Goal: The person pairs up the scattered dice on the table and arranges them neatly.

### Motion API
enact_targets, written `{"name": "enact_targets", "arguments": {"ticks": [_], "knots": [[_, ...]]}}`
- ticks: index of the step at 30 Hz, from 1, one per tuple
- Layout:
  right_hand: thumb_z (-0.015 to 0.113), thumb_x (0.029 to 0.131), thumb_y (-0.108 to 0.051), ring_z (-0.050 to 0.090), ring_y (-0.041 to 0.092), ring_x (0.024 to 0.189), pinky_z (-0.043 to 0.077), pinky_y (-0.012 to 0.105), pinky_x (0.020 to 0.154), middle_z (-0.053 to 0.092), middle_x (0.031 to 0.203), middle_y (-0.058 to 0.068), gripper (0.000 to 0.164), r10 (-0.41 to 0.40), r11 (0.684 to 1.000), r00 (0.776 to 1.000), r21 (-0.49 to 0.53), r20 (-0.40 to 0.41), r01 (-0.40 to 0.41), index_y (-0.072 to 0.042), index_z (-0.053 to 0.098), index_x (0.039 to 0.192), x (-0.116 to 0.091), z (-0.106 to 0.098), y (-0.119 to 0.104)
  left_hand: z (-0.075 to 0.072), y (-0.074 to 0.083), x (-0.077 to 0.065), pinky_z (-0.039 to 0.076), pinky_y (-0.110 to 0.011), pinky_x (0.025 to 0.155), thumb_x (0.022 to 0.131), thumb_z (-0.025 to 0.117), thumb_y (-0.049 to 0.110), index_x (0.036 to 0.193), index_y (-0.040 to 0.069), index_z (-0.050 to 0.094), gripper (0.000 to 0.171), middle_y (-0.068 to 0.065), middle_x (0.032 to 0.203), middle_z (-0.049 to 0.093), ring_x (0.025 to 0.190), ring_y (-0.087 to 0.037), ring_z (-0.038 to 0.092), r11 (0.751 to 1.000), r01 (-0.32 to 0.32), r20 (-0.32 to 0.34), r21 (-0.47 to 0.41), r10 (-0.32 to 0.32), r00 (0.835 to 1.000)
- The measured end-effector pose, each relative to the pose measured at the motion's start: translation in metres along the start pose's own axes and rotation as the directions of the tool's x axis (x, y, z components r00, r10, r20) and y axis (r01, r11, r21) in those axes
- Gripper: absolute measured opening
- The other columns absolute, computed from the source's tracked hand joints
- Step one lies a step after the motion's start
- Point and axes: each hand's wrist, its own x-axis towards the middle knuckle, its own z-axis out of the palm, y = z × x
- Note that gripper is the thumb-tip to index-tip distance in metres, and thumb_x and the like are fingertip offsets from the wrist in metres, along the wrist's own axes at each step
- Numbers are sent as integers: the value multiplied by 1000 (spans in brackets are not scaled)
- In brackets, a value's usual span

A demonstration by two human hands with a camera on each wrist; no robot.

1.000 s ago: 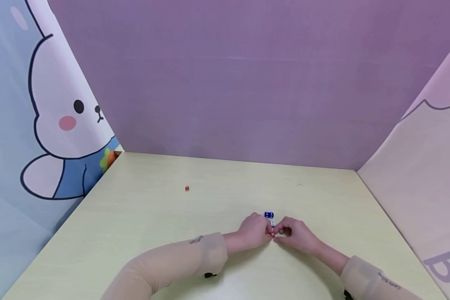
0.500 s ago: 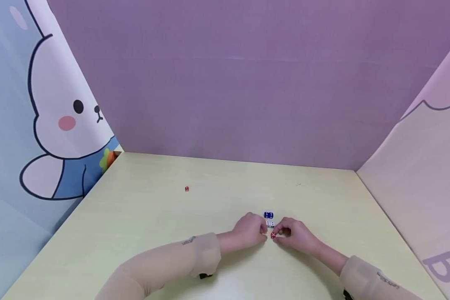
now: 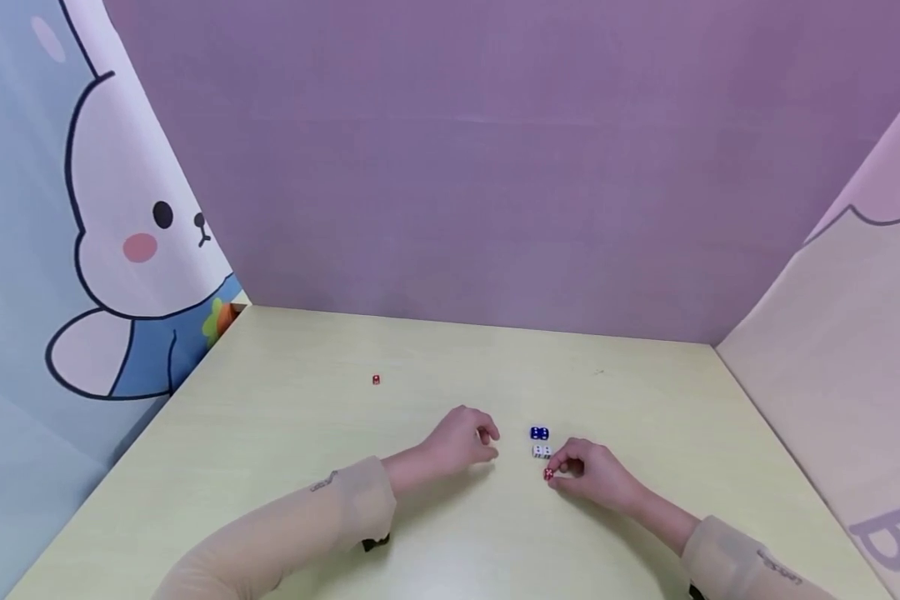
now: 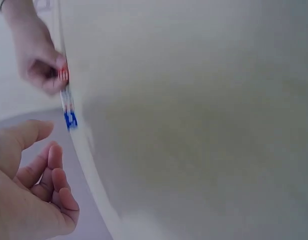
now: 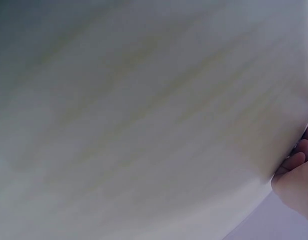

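Observation:
My right hand [image 3: 596, 475] pinches a red die [image 3: 548, 474] between thumb and forefinger, low over the table. Just beyond it two white dice [image 3: 542, 452] sit side by side, and behind those a pair of blue dice [image 3: 539, 433] touch each other. To the left of the dice, my left hand [image 3: 457, 442] is held with thumb and fingers apart and nothing between them. The left wrist view shows its loosely bent fingers [image 4: 53, 155] near the blurred dice. Another red die [image 3: 376, 379] lies alone farther back on the left. The right wrist view hides what the right fingertips hold.
The pale wooden table [image 3: 307, 433] ends at a purple cloth wall [image 3: 480, 183] behind. A printed rabbit panel [image 3: 120, 208] stands on the left, a pale pink panel [image 3: 855, 333] on the right. A small dark mark [image 3: 598, 372] shows on the table's far right part.
My left hand has drawn away from the dice to the left and its fingers have parted, uncovering the white pair. My right hand stays nearly in place with the red die.

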Motion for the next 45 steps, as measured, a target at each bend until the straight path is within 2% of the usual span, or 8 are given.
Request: {"name": "enact_targets", "arguments": {"ticks": [8,15,21,30,35,41,45], "knots": [[78,75,-17,46,6,71,41,18,61,56,79,-10,16,-2,1000,1000,-7,-4,2,-21,68,87,0,1,2,-37,-35,5,40,-35,81,78,76,17,98,6,70,23,-3,87,66,86,-20,52,998,-23,-81,66,28,996],[78,76,-18,45,6,71,40,18,61,55,79,-8,15,5,1000,1000,-6,14,-5,-20,68,87,0,0,2,-72,-70,4,37,-46,86,79,76,19,104,7,69,28,-6,96,66,92,-23,53,989,65,-165,136,-42,985],[78,76,-18,44,5,71,39,17,61,55,79,-7,16,5,1000,1000,4,18,-5,-19,68,87,-1,0,1,-95,-98,-1,39,-49,85,79,75,20,106,7,67,32,-7,98,66,92,-27,56,977,121,-220,175,-81,972],[78,76,-20,44,7,71,38,16,61,56,80,-7,16,-22,1000,999,7,23,22,-20,67,88,0,-2,2,-113,-133,-9,34,-54,88,80,74,20,114,5,64,39,-12,104,64,98,-31,52,955,235,-244,183,-188,952],[77,76,-21,45,7,72,39,16,62,56,80,-7,15,-23,1000,999,8,26,23,-20,68,88,0,-2,2,-118,-141,-14,36,-54,87,79,74,20,112,4,65,38,-12,102,64,99,-34,52,934,283,-247,216,-228,942],[78,76,-21,45,6,72,40,17,62,56,80,-7,16,-17,1000,999,13,31,17,-19,67,88,0,-2,2,-120,-149,-18,38,-53,85,78,75,23,105,4,67,33,-9,96,66,94,-31,55,912,310,-218,269,-256,942],[78,76,-21,44,6,71,39,17,61,56,80,-6,17,-22,1000,999,10,30,21,-19,67,88,1,-2,3,-121,-153,-18,37,-53,87,79,74,21,99,6,69,26,-7,94,68,94,-30,55,908,322,-202,270,-274,940]]}}
